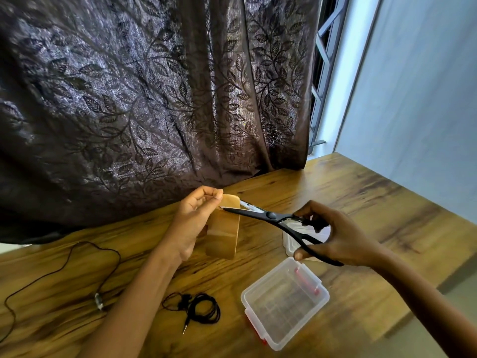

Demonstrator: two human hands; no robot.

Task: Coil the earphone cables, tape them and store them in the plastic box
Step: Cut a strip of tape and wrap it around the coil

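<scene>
Over a wooden table [361, 192], the left hand [192, 220] pinched brown tape [223, 236] between thumb and fingers. The right hand [343, 239] gripped black scissors [271, 216], blades parted at the tape. 1 coiled earphone cable [204, 308] lay near the open plastic box [284, 303], to its left.

A home room: leaf-patterned curtain [154, 99] (dark, heavy) over a barred window [324, 60], wooden table [361, 202].

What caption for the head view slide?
Left hand pinches brown tape strip, right hand holds open black scissors to it; coiled black earphone cable and open clear plastic box lie on wooden table.
</scene>
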